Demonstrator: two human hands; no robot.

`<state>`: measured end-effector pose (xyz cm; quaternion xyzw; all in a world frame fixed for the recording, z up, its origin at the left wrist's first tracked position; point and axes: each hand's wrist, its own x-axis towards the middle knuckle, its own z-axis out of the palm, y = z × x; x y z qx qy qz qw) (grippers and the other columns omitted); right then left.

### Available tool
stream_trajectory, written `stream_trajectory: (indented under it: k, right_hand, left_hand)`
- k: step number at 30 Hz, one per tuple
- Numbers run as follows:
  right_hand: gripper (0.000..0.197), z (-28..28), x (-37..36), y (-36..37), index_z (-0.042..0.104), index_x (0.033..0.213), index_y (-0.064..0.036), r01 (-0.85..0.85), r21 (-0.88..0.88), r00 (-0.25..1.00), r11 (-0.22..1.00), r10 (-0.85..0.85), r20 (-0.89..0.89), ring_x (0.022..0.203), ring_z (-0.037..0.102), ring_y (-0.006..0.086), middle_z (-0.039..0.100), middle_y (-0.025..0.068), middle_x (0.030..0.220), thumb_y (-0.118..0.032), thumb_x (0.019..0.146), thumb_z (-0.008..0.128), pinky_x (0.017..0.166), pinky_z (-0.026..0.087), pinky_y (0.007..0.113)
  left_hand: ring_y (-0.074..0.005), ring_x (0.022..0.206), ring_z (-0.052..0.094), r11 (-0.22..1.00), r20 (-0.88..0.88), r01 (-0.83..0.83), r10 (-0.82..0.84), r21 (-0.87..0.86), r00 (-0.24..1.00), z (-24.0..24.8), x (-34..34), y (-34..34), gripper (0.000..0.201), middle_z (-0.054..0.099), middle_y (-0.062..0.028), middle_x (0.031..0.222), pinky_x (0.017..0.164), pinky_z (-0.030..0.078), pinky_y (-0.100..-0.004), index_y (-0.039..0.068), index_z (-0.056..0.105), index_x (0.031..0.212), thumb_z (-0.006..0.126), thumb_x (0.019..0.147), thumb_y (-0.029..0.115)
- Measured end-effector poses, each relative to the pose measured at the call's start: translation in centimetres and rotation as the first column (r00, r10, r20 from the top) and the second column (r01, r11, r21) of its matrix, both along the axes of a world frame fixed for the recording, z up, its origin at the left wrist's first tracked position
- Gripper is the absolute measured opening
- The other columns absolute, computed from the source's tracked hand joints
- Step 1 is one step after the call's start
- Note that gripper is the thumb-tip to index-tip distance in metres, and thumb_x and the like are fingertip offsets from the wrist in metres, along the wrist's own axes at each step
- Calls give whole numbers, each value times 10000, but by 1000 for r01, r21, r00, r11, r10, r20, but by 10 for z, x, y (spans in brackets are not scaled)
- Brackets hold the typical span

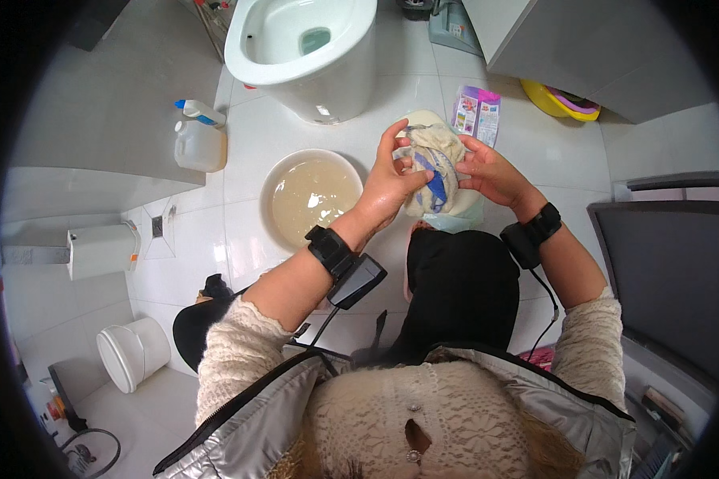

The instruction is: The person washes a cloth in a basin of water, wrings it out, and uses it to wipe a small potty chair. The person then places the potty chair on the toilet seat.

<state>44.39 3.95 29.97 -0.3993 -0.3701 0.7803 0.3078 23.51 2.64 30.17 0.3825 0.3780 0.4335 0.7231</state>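
Two bare hands hold one bunched cloth above a tiled floor (527, 156), its surroundings given from left to right. A white lidded bucket (133, 355) and, farther on, a translucent jug (200, 147) stand at the left, the jug just beside a white bottle with a blue cap (201, 112). Next comes a white basin (267, 195) of cloudy, pale brown liquid, standing in front of a toilet (321, 94). The left hand (387, 180) grips the cloth's left side, its thumb laid near the blue patch. The cloth (443, 158), cream with blue and greyish parts, lies between the hands, to the right of the basin and apart from it. The right hand (494, 172) appears to pinch the cloth's right edge between thumb and fingers. Behind it lies a purple-and-white printed packet (479, 112); at far right rests a yellow basin (540, 100). The step in hand is judged to be two-handed handling of the folded cloth. Any further move calls for a secure grip on both sides, as loose folds could slip.
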Motion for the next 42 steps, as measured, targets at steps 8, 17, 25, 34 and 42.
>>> stream_trajectory:
  k: [8, 17, 25, 34, 42]
  right_hand:
    - [394, 1, 18, 12, 473, 1247, -49, 189, 248, 982, 950, -182, -51, 1036, 553, 148, 564, 58, 1133, -102, 871, 577, 894, 463, 297]
    - [329, 19, 80, 53, 475, 1218, -18, 436, 153, 892, 887, -402, -208, 941, 597, 171, 596, 90, 1063, -114, 909, 534, 831, 516, 323]
    - [506, -118, 11, 9, 570, 1137, -162, -727, 444, 272, 524, -374, 886, 1206, 394, 318, 441, 139, 1280, -216, 667, 748, 954, 367, 442]
    - [420, -131, 21, 16, 617, 1048, -161, -835, 457, 437, 308, -134, 889, 1173, 437, 281, 515, 10, 1232, -28, 650, 637, 926, 368, 434]
    - [414, -108, 65, 32, 647, 974, -111, -540, 551, 710, 637, -7, 704, 1141, 481, 280, 574, 79, 1130, 105, 640, 532, 986, 358, 358]
  left_hand:
    - [-155, 967, 525, 986, 81, -154, 149, 63, 986, -8, 15, 15, 516, 404, -77, 1157, 844, 483, -274, 77, 431, 1258, 589, 796, -88]
    - [-157, 921, 543, 993, 439, 95, -53, -75, 897, -84, 40, 6, 392, 459, -61, 1161, 769, 474, -261, 53, 447, 1182, 526, 828, -97]
    - [-197, 842, 572, 994, -655, -95, 110, 59, 748, -188, 10, 5, 500, 493, -110, 1036, 744, 487, -299, 40, 425, 1194, 664, 756, 13]
    - [-268, 1015, 528, 953, -199, -205, 161, -224, 967, -196, 22, 16, 751, 397, -151, 1152, 852, 462, -360, 135, 234, 1373, 680, 773, 64]
    - [-385, 1178, 375, 912, -657, -190, 395, 363, 642, -182, 14, 35, 728, 335, -213, 1305, 1021, 305, -437, 80, 301, 1345, 689, 730, 91]
